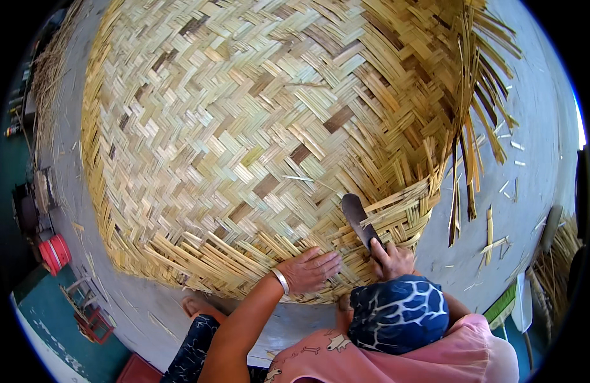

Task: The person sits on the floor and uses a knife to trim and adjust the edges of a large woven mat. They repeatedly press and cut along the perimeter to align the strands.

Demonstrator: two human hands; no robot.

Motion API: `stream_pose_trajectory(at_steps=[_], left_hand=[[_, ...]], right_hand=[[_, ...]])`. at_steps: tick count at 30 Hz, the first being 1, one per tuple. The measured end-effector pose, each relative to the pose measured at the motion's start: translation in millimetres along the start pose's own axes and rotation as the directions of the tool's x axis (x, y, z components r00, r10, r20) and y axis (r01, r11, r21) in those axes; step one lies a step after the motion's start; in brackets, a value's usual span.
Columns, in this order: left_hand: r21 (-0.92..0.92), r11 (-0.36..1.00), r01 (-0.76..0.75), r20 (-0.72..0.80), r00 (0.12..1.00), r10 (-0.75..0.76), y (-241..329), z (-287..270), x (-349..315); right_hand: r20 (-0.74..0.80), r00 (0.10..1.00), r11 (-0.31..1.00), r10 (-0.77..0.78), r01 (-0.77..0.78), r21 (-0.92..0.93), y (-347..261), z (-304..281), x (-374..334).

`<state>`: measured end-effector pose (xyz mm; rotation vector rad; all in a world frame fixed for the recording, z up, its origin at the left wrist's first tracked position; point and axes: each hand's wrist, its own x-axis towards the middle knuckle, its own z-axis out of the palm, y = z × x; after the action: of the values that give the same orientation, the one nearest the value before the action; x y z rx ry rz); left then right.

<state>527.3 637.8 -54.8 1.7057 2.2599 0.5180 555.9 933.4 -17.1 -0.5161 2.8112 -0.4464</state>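
Observation:
A large woven mat [244, 140] of split reed or cane strips spreads over the floor before me, its near border turned up and interlaced. My left hand [312, 270], with a metal bracelet at the wrist, lies palm down on that near border, fingers stretched out and holding nothing. To its right, my right hand [395, 261] is closed around the dark handle of a broad-bladed knife [354, 214]. The round-tipped blade points away from me and rests on or just over the weave at the near right corner; exact contact is hard to tell.
Loose strip ends [477, 108] stick out along the mat's right edge. Cut scraps [489, 236] litter the grey floor. At left are a red container [54, 254] and a small red stool [98, 327]. A green and white dustpan [519, 300] and dry stalks [565, 255] are at right.

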Motion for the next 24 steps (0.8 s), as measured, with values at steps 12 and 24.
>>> stream_pose_trajectory(at_steps=[12, 24], left_hand=[[-0.104, 0.994, -0.042, -0.03, 0.999, 0.04, -5.9, -3.0, 0.7], [-0.049, 0.995, -0.09, 0.1, 0.991, 0.095, -8.9, -5.9, 1.8]], right_hand=[[-0.043, 0.998, 0.999, 0.04, -0.039, 0.024, -4.3, 2.3, -4.6], [0.075, 0.989, 0.992, 0.126, -0.127, 0.002, -11.5, -8.6, -3.2]])
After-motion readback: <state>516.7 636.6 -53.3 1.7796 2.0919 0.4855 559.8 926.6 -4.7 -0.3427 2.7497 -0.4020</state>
